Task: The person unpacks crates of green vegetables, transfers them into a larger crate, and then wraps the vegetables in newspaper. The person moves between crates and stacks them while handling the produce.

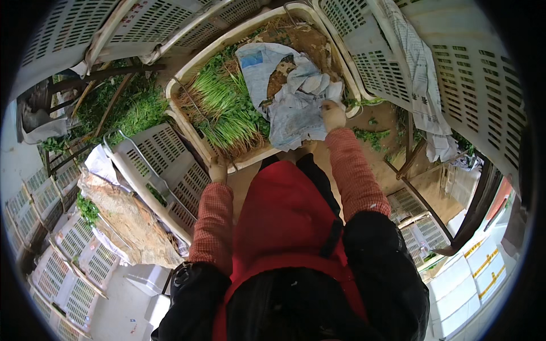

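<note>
A white plastic crate (341, 51) lies in front of me with bundles of leafy green vegetables (222, 89) in its left half, their roots showing. A torn, dirty woven plastic sack (294, 106) covers part of the right half and sags over the near rim. My right hand (333, 116) is closed on the sack's right edge. At the crate's near-left corner, my left hand (218, 170) grips the rim. A thin metal handle (196, 106) crosses the crate's left end.
Slatted plastic crates (384, 76) are stacked around the far side. Another crate (162, 157) leans at the left, beside loose greens (132, 108). Wooden frame bars (431, 209) stand at the right. Fallen leaves (373, 138) lie on the brown floor. White foam boxes (460, 277) sit lower right.
</note>
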{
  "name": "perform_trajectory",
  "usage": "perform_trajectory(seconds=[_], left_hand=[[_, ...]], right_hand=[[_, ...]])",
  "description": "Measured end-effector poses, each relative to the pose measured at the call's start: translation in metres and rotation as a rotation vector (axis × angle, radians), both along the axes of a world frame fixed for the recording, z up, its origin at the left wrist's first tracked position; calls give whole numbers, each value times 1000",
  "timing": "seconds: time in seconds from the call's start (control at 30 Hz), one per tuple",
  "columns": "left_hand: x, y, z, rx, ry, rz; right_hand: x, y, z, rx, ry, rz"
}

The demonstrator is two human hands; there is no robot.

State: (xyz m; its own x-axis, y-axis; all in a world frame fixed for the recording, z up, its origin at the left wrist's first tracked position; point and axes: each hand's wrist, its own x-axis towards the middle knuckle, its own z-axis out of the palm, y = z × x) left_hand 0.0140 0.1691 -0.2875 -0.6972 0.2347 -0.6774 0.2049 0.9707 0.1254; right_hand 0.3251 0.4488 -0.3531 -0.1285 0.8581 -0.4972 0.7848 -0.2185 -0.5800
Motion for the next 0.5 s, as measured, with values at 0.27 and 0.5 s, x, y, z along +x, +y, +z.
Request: perform_trajectory(seconds=[0.27, 0.5], left_hand=[[-27, -15, -71, -151, 107, -64], [-24, -40, -101, 152, -367, 333]], right_hand=[[-65, -5, 34, 471, 169, 4], [-4, 72, -20, 305, -246, 99]])
